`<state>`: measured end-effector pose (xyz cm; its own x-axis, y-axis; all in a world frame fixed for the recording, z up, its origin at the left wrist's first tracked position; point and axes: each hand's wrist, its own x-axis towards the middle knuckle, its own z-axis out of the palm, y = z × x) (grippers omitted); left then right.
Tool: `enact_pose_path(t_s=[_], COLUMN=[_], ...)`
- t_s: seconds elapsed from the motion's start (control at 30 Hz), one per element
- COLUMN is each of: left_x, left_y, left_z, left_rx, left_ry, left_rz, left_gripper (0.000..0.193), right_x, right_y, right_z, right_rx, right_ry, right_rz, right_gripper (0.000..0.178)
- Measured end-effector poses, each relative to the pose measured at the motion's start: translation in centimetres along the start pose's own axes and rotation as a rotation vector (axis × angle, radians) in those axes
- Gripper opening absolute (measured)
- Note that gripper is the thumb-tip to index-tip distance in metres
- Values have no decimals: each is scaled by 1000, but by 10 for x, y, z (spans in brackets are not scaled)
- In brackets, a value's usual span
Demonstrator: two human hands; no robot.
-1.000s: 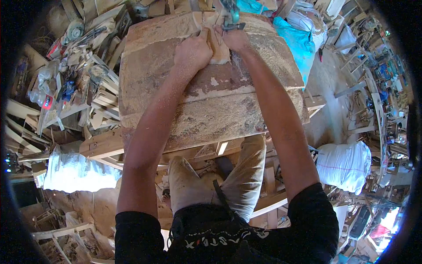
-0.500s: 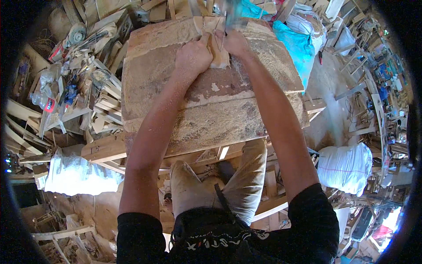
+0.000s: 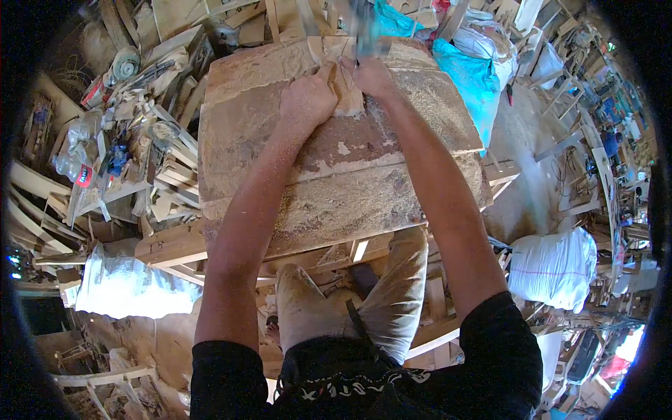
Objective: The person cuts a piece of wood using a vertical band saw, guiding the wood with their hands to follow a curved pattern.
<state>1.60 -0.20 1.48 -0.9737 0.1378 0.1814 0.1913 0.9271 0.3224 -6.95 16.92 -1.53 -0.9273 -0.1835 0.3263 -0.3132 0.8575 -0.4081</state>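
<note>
A cluttered woodworking shop in bright daylight; the dusty floor (image 3: 521,182) is pale with sawdust; offcuts and wooden slats (image 3: 164,175) are heaped at the left; a white sack (image 3: 553,269) sits at the right, another pale sack (image 3: 129,287) at the lower left; a blue plastic sheet (image 3: 465,80) lies beyond the bench; wooden frames (image 3: 560,77) stand at the upper right.
</note>
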Motion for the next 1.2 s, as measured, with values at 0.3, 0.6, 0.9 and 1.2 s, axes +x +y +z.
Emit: enact_pose_path(t_s=[0.3,0.6,0.9,1.2], left_x=[7,10,11,16], left_y=[3,-10,-4,1], left_z=[3,7,2,-2], left_rx=[3,26,16,16], left_ry=[4,16,10,-42], left_rz=[-5,-1,10,-29], left_gripper=[53,55,54,55], right_x=[25,13,19,22], right_y=[43,5,19,17], right_z=[41,16,34,14], right_rx=[-53,-6,171,-67], right_ry=[125,64,192,13], right_rz=[-141,-34,-46,12], right_gripper=[45,51,49,59])
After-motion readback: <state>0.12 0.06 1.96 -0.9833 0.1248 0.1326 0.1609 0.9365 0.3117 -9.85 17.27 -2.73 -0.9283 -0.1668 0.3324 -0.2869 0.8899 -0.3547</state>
